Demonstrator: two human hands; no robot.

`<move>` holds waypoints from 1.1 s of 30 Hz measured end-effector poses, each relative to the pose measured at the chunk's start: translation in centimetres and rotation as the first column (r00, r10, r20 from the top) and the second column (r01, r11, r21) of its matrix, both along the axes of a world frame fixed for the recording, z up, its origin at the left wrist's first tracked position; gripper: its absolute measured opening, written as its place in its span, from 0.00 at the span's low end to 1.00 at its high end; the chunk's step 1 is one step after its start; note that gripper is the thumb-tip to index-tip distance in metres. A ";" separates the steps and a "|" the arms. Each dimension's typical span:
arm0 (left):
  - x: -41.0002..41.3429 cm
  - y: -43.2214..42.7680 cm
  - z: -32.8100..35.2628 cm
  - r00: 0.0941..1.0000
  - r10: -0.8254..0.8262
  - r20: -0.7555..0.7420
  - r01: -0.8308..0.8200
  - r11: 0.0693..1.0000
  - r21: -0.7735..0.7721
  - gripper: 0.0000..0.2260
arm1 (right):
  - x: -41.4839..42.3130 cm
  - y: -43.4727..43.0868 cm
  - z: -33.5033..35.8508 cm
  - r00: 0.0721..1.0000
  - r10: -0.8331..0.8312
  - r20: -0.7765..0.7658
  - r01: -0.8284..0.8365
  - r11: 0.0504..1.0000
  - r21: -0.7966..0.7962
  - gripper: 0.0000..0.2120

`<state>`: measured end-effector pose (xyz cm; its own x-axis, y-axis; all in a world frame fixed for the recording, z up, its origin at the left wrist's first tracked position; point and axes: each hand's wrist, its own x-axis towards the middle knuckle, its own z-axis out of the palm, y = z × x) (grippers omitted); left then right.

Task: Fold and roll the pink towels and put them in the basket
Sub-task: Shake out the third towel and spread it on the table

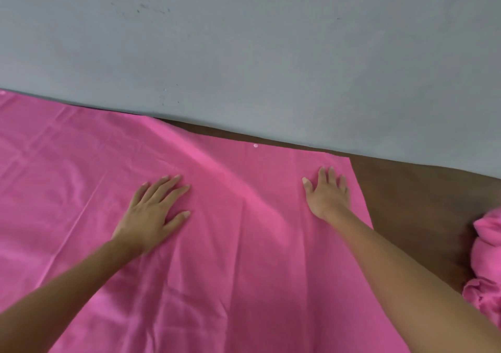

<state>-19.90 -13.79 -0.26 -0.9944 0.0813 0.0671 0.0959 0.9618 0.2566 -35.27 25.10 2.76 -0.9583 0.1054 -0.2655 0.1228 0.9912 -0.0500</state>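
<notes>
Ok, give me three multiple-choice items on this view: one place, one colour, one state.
1. Where is the crumpled pink cloth heap?
A) on the brown wooden table, far right
B) in a basket
C) draped over a forearm
2. What colour is the plain wall behind the table?
A) yellow
B) grey
C) green
3. How does the large pink towel lie?
A) rolled up
B) lifted off the table
C) spread flat under the left hand and right hand
Answers: 1 A, it lies to the right of the right hand; 2 B, grey paint meets the table's far edge; 3 C, straight fingers press it down.
</notes>
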 end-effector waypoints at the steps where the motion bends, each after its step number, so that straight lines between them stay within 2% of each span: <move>1: 0.0 0.0 0.0 1.000 0.003 0.000 -0.003 1.000 -0.003 0.32 | -0.7 0.3 -0.1 1.000 -0.013 0.006 0.013 1.000 0.007 0.37; 13: -0.8 0.3 -0.1 0.999 0.038 0.030 -0.037 0.998 -0.048 0.30 | -3.2 1.0 -1.1 0.997 -0.081 0.017 0.080 0.995 0.061 0.39; 17: -1.8 0.2 0.0 0.999 0.025 0.041 -0.026 0.999 0.019 0.31 | -2.5 1.5 -0.2 0.996 -0.080 0.028 0.079 0.996 0.044 0.40; 19: -2.7 -0.4 0.7 1.000 0.007 0.011 -0.007 0.998 0.066 0.32 | -1.2 1.6 0.4 0.997 -0.077 -0.005 0.077 0.997 0.010 0.40; 23: -5.4 -2.0 1.4 0.997 -0.016 -0.071 0.016 1.000 0.005 0.32 | 3.8 1.3 0.6 0.995 -0.019 -0.101 0.012 0.998 -0.069 0.38; 28: -9.3 -3.2 2.0 0.995 -0.012 0.104 0.016 0.999 -0.036 0.39 | 11.1 0.3 0.2 0.990 0.005 -0.140 -0.018 0.996 -0.092 0.39; 31: -11.2 -4.0 1.7 0.964 -0.026 0.264 0.066 0.987 -0.144 0.38 | 15.6 -0.1 0.1 0.979 0.021 -0.203 -0.027 0.999 -0.027 0.38; 33: -12.0 -4.4 1.7 0.949 -0.037 0.312 0.096 0.980 -0.175 0.38 | 18.3 0.0 0.1 0.969 0.003 -0.247 -0.004 1.000 -0.004 0.37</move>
